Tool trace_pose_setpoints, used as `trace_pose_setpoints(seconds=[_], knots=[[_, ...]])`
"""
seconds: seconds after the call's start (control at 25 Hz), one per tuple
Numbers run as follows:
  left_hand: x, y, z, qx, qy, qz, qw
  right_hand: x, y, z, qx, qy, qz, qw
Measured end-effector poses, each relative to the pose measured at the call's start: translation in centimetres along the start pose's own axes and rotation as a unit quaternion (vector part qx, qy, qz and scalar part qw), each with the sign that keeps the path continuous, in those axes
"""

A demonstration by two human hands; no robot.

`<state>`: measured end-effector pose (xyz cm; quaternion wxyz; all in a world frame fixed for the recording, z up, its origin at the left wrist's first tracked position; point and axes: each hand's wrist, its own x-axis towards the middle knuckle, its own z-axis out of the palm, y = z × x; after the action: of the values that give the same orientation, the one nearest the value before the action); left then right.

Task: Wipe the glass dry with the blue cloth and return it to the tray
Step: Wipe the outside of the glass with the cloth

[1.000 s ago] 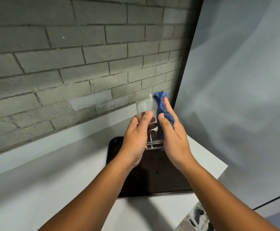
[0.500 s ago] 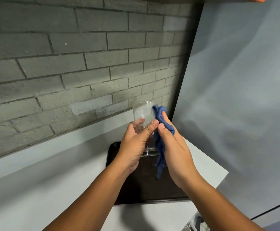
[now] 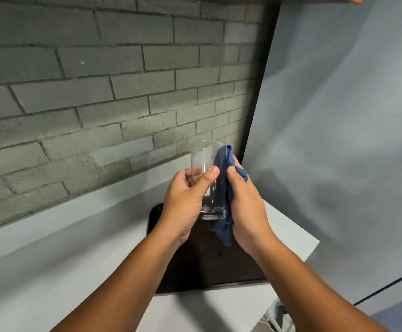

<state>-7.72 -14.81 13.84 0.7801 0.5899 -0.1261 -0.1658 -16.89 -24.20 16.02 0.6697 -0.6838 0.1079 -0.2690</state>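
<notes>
Since a moment ago, the blue cloth (image 3: 224, 188) has slid higher up the glass (image 3: 207, 178). Right hand (image 3: 247, 207) presses it there; left hand (image 3: 185, 202) clasps the glass upright above the tray (image 3: 209, 264). Best rotate the glass steadily.

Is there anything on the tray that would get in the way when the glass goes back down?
Nothing visible does. The glass is held up in the left hand above the dark tray, whose visible surface is bare. The hands and blue cloth hide its far part.
</notes>
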Motion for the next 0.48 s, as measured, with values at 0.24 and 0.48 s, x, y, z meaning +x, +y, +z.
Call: trace_pose_setpoints(seconds=[0.24, 0.48], knots=[[-0.2, 0.8, -0.4, 0.009, -0.029, -0.001, 1.000, 0.2, -0.6, -0.5, -0.010, 0.018, -0.003, 1.000], [-0.2, 1.2, -0.5, 0.011, -0.012, 0.002, 1.000, -0.4, -1.2, 0.2, -0.005, 0.006, -0.046, 0.999]])
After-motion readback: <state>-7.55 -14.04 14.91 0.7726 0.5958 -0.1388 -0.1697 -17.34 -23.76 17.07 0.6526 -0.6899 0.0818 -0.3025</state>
